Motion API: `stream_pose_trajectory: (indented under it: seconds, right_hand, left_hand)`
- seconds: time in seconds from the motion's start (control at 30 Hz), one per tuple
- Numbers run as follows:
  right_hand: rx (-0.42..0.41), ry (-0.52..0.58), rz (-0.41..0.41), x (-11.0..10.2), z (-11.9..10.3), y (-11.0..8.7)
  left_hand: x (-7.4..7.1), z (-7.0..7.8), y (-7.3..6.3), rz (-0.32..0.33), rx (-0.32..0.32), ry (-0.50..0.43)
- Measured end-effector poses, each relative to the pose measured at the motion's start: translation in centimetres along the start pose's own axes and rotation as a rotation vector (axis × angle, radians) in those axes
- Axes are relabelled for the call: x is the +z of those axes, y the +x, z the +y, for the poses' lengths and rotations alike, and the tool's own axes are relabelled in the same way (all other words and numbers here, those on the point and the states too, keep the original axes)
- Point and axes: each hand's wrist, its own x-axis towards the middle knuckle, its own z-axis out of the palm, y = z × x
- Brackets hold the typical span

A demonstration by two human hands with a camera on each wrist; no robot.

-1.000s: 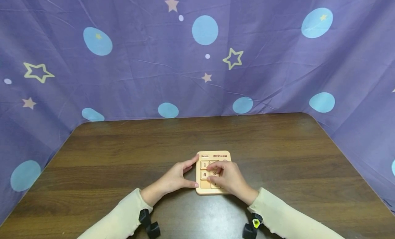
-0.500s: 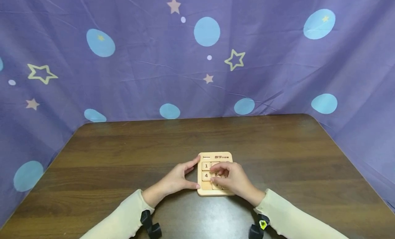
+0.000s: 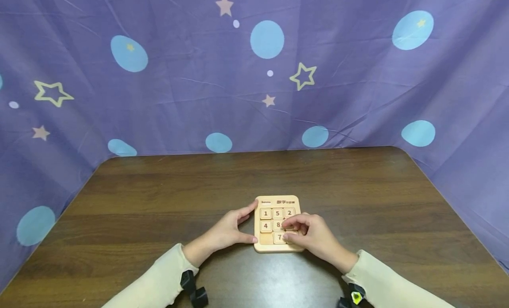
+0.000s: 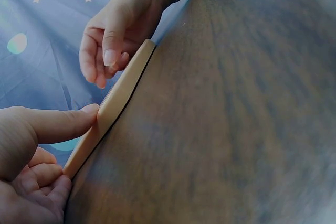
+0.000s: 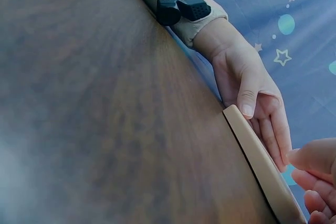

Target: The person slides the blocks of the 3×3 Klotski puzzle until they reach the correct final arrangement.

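Observation:
A light wooden sliding number puzzle lies on the table, its top row reading 1, 5, 2. Below are 4 and 8, with 7 in the bottom row; the bottom-left slot is bare wood. My left hand holds the puzzle's left edge, thumb near the lower corner and index finger near the upper one. Over the right column hovers my right hand, fingers bent and thumb apart from them, with nothing visibly pinched. It hides the tiles at middle right and bottom right. Whether its fingertips touch them I cannot tell.
The dark wood-grain table extends around the puzzle. Behind it hangs a purple curtain with stars and blue dots. A black wrist device sits on each pale sleeve.
My right hand has shifted to the right across the tiles, uncovering the 5, the 2 and more of the 7. The left hand keeps its place on the edge; the visible tiles stay put.

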Motion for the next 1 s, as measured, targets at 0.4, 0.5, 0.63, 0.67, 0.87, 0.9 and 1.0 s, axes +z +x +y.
stream_pose_trajectory:
  seconds: [0.4,0.5,0.63,0.67,0.87,0.9,1.0]
  right_hand:
    - [-0.011,-0.085,0.011,-0.03,0.42,-0.53]
    - [-0.005,-0.103,0.008,-0.02,0.42,-0.65]
    - [0.004,-0.117,-0.001,-0.03,0.28,-0.78]
    - [0.003,-0.119,-0.004,-0.03,0.22,-0.80]
    - [-0.003,-0.118,-0.024,-0.10,-0.18,-0.83]
    - [-0.004,-0.116,-0.025,-0.12,-0.23,-0.80]
    - [-0.003,-0.117,-0.026,-0.14,-0.36,-0.74]
  left_hand:
    - [-0.01,0.00,-0.02,0.002,-0.001,-0.001]
    - [-0.04,0.02,-0.04,0.001,-0.004,0.000]
    - [-0.01,-0.02,-0.09,0.001,-0.003,0.002]
    - [0.01,-0.02,-0.10,0.001,-0.006,0.000]
    - [0.03,-0.09,-0.06,-0.004,0.005,0.013]
    - [0.02,-0.11,-0.04,-0.004,0.008,0.015]
    - [0.02,-0.12,-0.01,-0.003,0.015,0.016]
